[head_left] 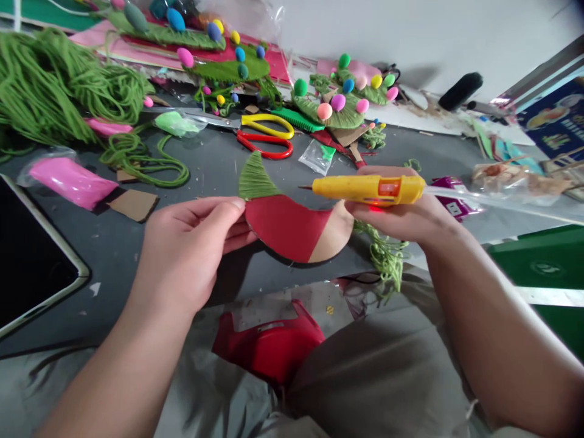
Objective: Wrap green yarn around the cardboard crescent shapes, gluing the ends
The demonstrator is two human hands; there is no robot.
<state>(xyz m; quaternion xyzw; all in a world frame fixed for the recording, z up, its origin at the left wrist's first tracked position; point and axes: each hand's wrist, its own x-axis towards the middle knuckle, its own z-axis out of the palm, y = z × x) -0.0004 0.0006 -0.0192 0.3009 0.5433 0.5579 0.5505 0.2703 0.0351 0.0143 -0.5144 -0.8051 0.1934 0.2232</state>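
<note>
A crescent-shaped cardboard piece is held above the table, its middle red and its right end bare brown. Green yarn wraps its upper left tip. My left hand pinches the crescent's left edge between thumb and fingers. In my right hand is a yellow hot glue gun, its nozzle pointing left above the red part and a red light glowing underneath. A clear glue stick runs out of its back. Fingers of this hand also meet the crescent's right end. Loose green yarn hangs below it.
Scissors with red and yellow handles lie behind the crescent. A green yarn bundle, a pink packet and a dark-screened tablet are on the left. Yarn-wrapped leaves with colourful pompoms lie farther back. A red tape dispenser is below.
</note>
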